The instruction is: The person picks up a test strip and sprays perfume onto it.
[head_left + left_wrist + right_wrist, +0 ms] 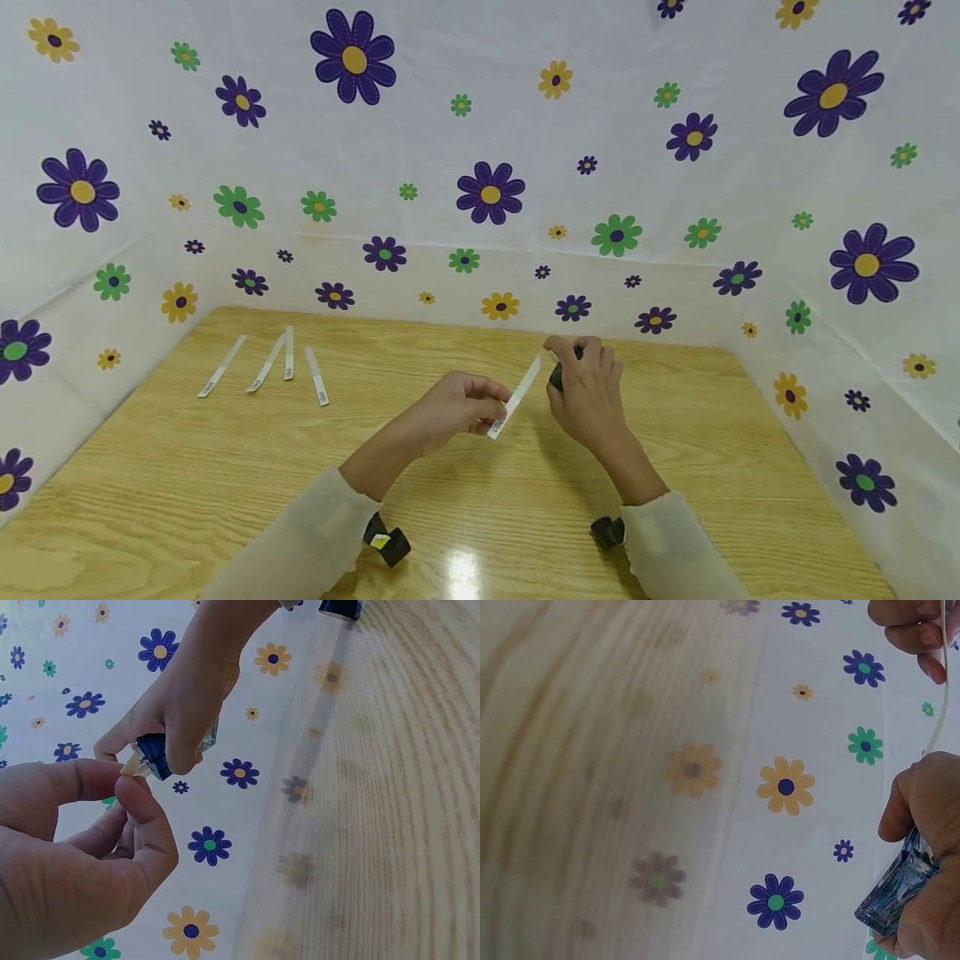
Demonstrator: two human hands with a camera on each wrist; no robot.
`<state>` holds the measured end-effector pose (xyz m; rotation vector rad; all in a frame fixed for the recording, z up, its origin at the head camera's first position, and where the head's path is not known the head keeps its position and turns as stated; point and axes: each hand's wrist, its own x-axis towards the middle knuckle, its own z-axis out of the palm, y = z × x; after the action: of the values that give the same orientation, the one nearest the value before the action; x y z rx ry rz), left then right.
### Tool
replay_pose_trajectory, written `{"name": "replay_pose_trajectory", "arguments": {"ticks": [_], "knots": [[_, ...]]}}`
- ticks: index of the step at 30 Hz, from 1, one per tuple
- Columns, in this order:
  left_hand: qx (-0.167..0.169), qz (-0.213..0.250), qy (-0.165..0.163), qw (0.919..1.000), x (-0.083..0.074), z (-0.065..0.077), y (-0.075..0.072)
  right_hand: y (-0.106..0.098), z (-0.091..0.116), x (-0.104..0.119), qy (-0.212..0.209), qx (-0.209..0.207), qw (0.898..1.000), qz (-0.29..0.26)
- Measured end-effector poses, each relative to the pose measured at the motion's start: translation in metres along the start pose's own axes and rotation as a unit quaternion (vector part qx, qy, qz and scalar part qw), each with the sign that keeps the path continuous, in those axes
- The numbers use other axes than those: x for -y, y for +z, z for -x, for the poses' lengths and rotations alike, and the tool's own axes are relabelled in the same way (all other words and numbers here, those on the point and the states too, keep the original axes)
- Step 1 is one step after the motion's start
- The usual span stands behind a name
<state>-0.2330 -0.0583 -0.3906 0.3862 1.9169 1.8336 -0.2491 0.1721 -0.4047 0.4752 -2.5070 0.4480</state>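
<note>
My left hand [450, 417] pinches a white paper test strip [519, 395] near its lower end, which carries dark writing. The strip slants up and to the right, above the table. In my right hand [592, 400] is a small glass perfume bottle [897, 891] with a dark blue top [153, 753]. Its fingers wrap round the glass, and the index finger reaches over the top. The bottle's top stands close to the strip's far end, overlapping it in the left wrist view. Much of the bottle is hidden by the right hand.
Several more labelled paper strips [317, 377] lie spread on the wooden table [225, 483] at the back left. White flower-printed cloth [420, 150] stands round the back and both sides. Black wrist cameras [390, 546] hang under both sleeves.
</note>
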Motion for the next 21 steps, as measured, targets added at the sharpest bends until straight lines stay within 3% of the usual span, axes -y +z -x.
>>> {"name": "replay_pose_trajectory", "arguments": {"ticks": [21], "knots": [[0.0, 0.006, -0.001, 1.0, -0.0017, 0.0007, -0.0002, -0.0013, 0.0007, 0.0003, 0.0, -0.001, 1.0, -0.003]]}}
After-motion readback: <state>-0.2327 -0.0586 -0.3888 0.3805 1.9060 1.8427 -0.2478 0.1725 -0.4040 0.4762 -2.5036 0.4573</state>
